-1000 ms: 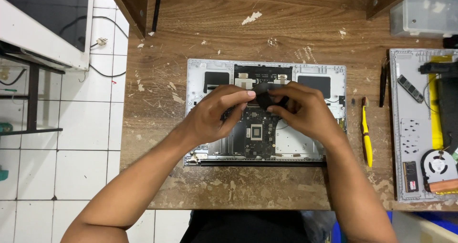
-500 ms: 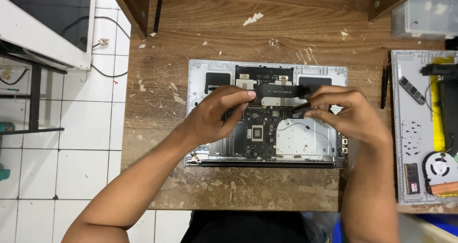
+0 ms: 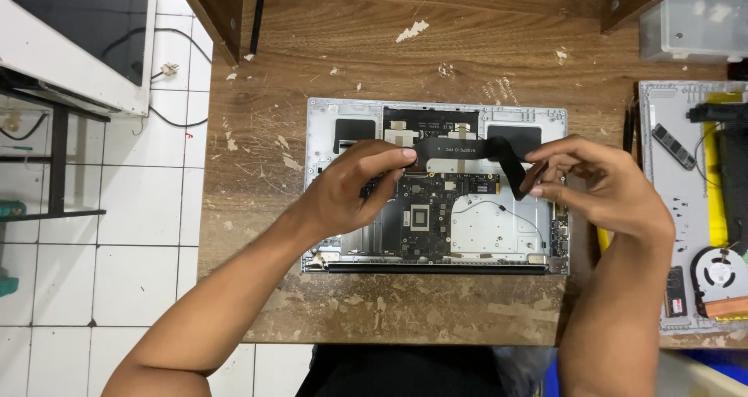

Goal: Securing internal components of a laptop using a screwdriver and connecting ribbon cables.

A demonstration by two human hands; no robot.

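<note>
The black flex cable (image 3: 467, 149) spans between both hands above the open laptop (image 3: 327, 132): the left hand (image 3: 354, 190) pinches its left end, the right hand (image 3: 604, 187) its right end.

Both forearms are bare from the elbow down, with no sleeve, watch, ring or glove showing. The left hand (image 3: 343, 194) and right hand (image 3: 608, 190) have short, trimmed nails on the fingers (image 3: 393, 157). Below the arms, dark clothing covers the person's lap.
</note>
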